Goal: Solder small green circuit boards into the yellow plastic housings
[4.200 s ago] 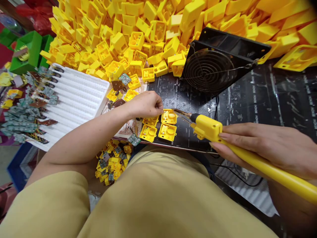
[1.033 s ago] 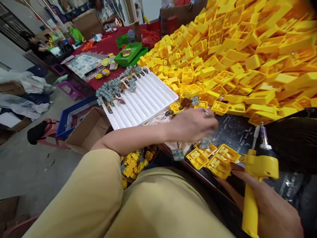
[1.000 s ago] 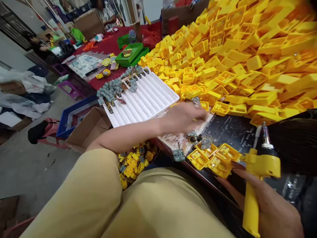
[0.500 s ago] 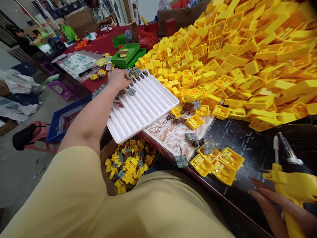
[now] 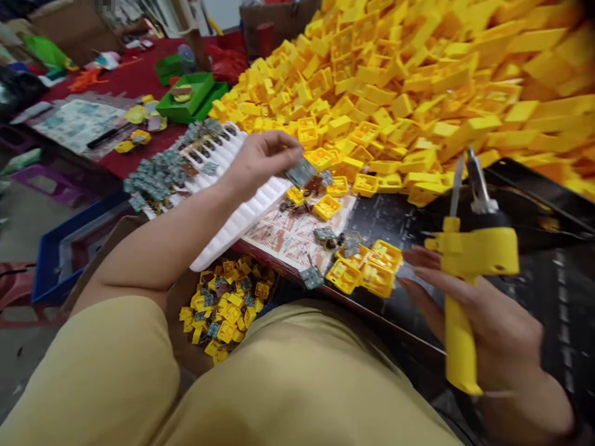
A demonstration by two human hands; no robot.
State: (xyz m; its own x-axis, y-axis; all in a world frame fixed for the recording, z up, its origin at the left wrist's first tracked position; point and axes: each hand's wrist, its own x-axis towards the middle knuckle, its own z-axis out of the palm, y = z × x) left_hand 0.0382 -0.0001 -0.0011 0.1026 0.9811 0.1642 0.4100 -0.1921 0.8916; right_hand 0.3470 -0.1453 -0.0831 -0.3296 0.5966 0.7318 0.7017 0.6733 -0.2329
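My left hand (image 5: 266,162) pinches a grey-green circuit board (image 5: 300,172) in the air, just right of the white ribbed tray (image 5: 235,207). More circuit boards (image 5: 158,173) with wires lie heaped over the tray's far left part. At the right, my right hand (image 5: 499,328) is closed on a yellow soldering gun (image 5: 481,251), its metal tip pointing up and away. The fingers reach left past the handle, near a cluster of open yellow cases (image 5: 376,272) on the bench. One loose board (image 5: 311,277) lies at the bench's front edge, beside these cases.
A large pile of yellow cases (image 5: 395,80) covers the back and right. Below the bench edge stands a carton (image 5: 179,310) of yellow cases with boards. Green trays (image 5: 188,99) sit on the red-covered table; a blue crate (image 5: 51,260) is at the left.
My left hand has left the tray and moved right, carrying a circuit board. My right hand has come further into view with the soldering gun raised. The view has shifted to the right.
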